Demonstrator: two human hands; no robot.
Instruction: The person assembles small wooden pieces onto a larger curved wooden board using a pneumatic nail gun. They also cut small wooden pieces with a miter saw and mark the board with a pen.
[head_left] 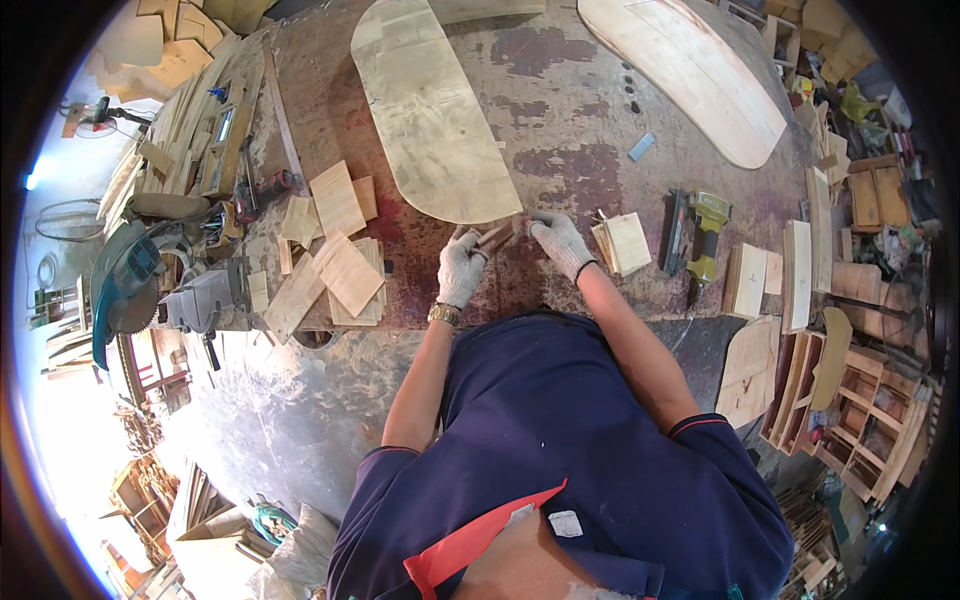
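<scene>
Left grip [461, 272] clasping brown piece [495, 241], right grip [560, 243] nearby, its hold unclear, rounded board [435, 120] just beyond

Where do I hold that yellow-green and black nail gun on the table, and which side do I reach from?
Probably best by the dark middle handle of the nail gun, reaching from its right side. The long black bar runs along its left, while the handle's right side looks free to wrap around.

white light [75, 430] glares at left beside scuffed grey floor [290, 410]; a compartmented wooden rack [903, 450] stands right.
</scene>
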